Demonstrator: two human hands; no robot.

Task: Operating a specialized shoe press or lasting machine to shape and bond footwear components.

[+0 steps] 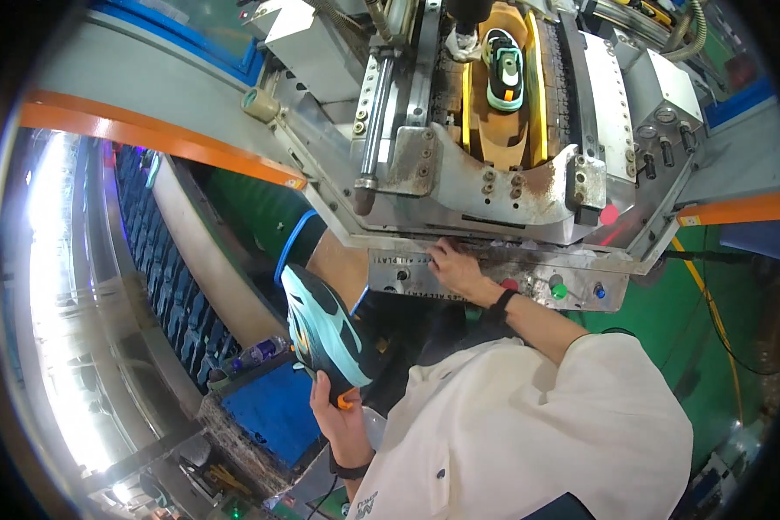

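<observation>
My left hand [338, 422] grips a mint, white and black sneaker [322, 325] near its orange tab, with the shoe slanting up and to the left. Over at the machine's front control panel [485, 279], my right hand [456, 269] rests its slightly bent, parted fingers against the upper part of the panel and holds nothing I can see. A second sneaker [504, 74], black and mint with an orange tab, sits in the machine's brown cradle [500, 143] between two yellow strips.
Green, red and blue buttons, among them a green button [559, 292], line the panel. To the left runs a curved conveyor [178, 286] with a dark ridged belt. A blue-topped stand [273, 412] is close to my left hand, with a plastic bottle [264, 350] on it. Gauges [665, 115] sit at the right.
</observation>
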